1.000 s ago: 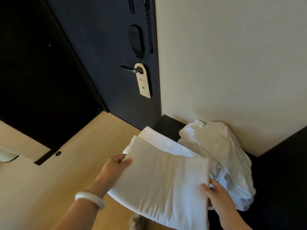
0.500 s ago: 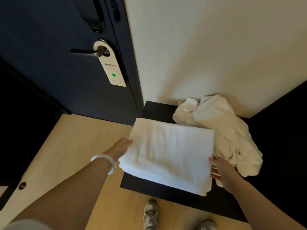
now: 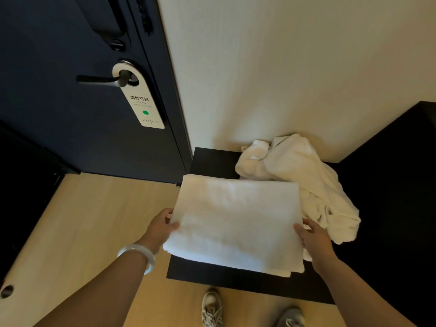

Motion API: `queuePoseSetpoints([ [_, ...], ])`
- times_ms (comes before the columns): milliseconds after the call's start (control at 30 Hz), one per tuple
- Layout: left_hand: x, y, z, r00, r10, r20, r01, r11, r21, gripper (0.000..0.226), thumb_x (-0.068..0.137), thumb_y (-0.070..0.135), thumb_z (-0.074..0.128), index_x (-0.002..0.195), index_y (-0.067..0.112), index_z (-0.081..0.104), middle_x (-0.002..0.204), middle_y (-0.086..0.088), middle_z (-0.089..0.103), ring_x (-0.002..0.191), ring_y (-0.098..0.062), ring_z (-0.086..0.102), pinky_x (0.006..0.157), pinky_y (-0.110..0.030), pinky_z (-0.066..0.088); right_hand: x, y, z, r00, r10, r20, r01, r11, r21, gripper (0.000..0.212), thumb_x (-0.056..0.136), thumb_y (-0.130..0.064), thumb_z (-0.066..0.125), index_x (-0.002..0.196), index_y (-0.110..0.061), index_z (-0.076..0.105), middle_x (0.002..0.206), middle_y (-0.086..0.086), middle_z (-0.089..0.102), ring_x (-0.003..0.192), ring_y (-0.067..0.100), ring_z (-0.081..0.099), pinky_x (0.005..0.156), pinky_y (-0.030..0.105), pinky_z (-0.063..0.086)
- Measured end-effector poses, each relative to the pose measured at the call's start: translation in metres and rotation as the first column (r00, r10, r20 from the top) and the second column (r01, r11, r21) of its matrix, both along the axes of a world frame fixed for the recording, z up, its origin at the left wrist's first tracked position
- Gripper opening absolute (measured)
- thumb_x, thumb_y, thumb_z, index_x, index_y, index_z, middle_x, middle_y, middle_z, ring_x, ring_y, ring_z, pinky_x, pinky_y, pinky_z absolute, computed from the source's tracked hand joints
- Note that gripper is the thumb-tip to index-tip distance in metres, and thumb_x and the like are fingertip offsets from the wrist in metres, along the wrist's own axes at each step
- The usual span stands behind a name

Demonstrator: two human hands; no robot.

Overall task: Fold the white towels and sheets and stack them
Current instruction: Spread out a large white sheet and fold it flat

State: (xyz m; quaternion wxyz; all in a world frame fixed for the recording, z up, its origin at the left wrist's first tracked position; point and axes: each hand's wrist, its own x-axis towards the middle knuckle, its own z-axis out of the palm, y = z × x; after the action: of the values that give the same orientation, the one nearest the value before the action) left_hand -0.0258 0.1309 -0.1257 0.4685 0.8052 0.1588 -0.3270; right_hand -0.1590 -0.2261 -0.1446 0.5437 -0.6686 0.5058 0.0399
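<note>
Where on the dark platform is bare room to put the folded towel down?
Bare: the back left corner of the dark platform, between the door and the crumpled pile, and its near edge in front of the folded towel. Crowded: the right side, where the pile spreads.

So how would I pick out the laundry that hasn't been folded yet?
Find the cream wall right of the dark door; a black bench sits at its foot. The crumpled cloth lies at the bench's back against that wall: a loose heap, unlike the flat folded towel in front.
</note>
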Motion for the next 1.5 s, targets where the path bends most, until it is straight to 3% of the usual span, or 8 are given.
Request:
queuePoseSetpoints([
  [133,-0.001,-0.006,-0.004,0.986,-0.096,0.133,0.056,0.959,0.277,0.053,0.096,0.009,0.059,0.145,0.014,0.039,0.135,-0.014,0.049,0.120,-0.033,0.051,0.099,-0.047,0.047,0.001,0.009,-0.002,0.975,0.155,-0.159,-0.190,0.953,-0.235,0.049,0.096,-0.028,0.061,0.139,-0.009,0.045,0.126,0.014,0.058,0.110,0.033,0.056,0.095,0.047,0.049],
  [233,-0.009,-0.024,0.001,0.773,-0.561,0.298,0.299,0.735,0.608,0.073,0.097,0.029,0.058,0.156,0.028,0.015,0.161,-0.003,0.018,0.148,-0.028,0.020,0.117,-0.045,0.027,-0.001,0.033,-0.001,0.827,0.469,-0.309,-0.538,0.502,-0.677,0.074,0.090,-0.032,0.064,0.153,-0.015,0.028,0.154,0.014,0.036,0.140,0.035,0.036,0.113,0.048,0.032],
  [367,-0.031,-0.059,-0.014,0.439,-0.889,0.132,0.646,0.414,0.642,0.078,0.100,0.053,0.038,0.152,0.040,-0.018,0.157,0.006,-0.034,0.145,-0.024,-0.030,0.119,-0.051,-0.008,-0.009,0.053,-0.019,0.471,0.672,-0.571,-0.854,0.187,-0.485,0.091,0.097,-0.052,0.044,0.148,-0.034,-0.029,0.155,-0.001,-0.041,0.141,0.025,-0.040,0.117,0.054,-0.012],
  [700,-0.029,-0.074,-0.039,0.404,-0.897,-0.179,0.788,0.243,0.565,0.079,0.099,0.063,0.021,0.142,0.033,-0.037,0.148,0.003,-0.049,0.136,-0.027,-0.043,0.115,-0.054,-0.018,-0.003,0.032,-0.018,0.287,0.793,-0.537,-0.957,0.209,-0.203,0.094,0.099,-0.051,0.041,0.138,-0.027,-0.041,0.142,-0.006,-0.057,0.134,0.022,-0.048,0.118,0.059,-0.011],
  [833,-0.028,-0.090,-0.017,0.479,-0.849,-0.222,0.803,0.322,0.502,0.075,0.102,0.056,0.031,0.152,0.035,-0.021,0.155,0.004,-0.038,0.144,-0.026,-0.033,0.118,-0.052,-0.010,0.002,0.026,-0.001,0.241,0.841,-0.484,-0.970,0.186,-0.159,0.085,0.102,-0.043,0.040,0.149,-0.025,-0.028,0.147,-0.004,-0.050,0.139,0.023,-0.041,0.119,0.056,-0.008],
  [1167,-0.010,-0.226,0.034,0.660,-0.693,0.289,0.580,0.715,0.391,0.055,0.102,0.038,0.048,0.152,0.027,0.028,0.162,0.004,0.016,0.148,-0.015,0.021,0.119,-0.033,0.025,0.008,-0.095,0.037,0.845,0.527,-0.091,-0.512,0.749,-0.421,0.068,0.097,-0.024,0.059,0.154,-0.018,0.023,0.162,0.001,0.020,0.148,0.017,0.019,0.119,0.028,0.017],
  [1400,0.044,-0.329,0.027,0.739,-0.596,0.314,0.500,0.798,0.336,0.080,0.095,0.020,0.062,0.157,0.025,0.011,0.164,-0.006,0.004,0.148,-0.025,0.018,0.116,-0.035,0.026,0.045,-0.166,0.000,0.821,0.503,-0.270,-0.565,0.787,-0.249,0.089,0.093,-0.030,0.066,0.158,-0.021,0.004,0.166,0.003,0.003,0.152,0.023,0.005,0.121,0.036,0.013],
  [1500,0.063,-0.340,0.014,0.816,-0.525,0.244,0.443,0.838,0.320,0.058,0.093,0.025,0.065,0.144,0.026,0.037,0.146,-0.011,0.040,0.128,-0.031,0.046,0.098,-0.041,0.047,0.054,-0.171,-0.025,0.786,0.564,-0.255,-0.609,0.777,-0.160,0.091,0.093,-0.033,0.064,0.158,-0.022,0.001,0.166,0.004,0.000,0.152,0.027,0.005,0.121,0.039,0.022],
])
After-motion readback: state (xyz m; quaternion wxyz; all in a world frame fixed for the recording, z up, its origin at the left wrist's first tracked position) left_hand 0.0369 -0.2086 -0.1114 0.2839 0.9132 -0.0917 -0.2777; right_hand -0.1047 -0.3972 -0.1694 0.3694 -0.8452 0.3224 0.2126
